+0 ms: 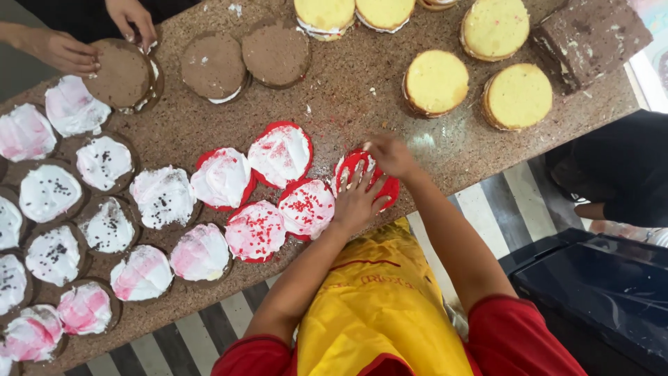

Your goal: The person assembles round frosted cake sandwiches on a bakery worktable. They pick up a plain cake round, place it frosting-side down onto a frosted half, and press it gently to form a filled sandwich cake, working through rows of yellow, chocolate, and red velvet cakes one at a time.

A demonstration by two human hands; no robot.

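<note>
Both hands press on a red cake disc near the worktop's front edge: the left hand lies flat with fingers spread, the right hand curls loosely at its twelve o'clock edge, gripping nothing. Cream-topped red discs crowd at nine o'clock; yellow sponge rounds sit at one o'clock. Another person's hands hold a brown disc far off at ten o'clock.

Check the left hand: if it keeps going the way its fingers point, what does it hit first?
Probably the right hand. The left hand lies flat on the round red cream-topped cake layer, fingers pointing up-right across the brown speckled stone counter; depth unclear.
</note>
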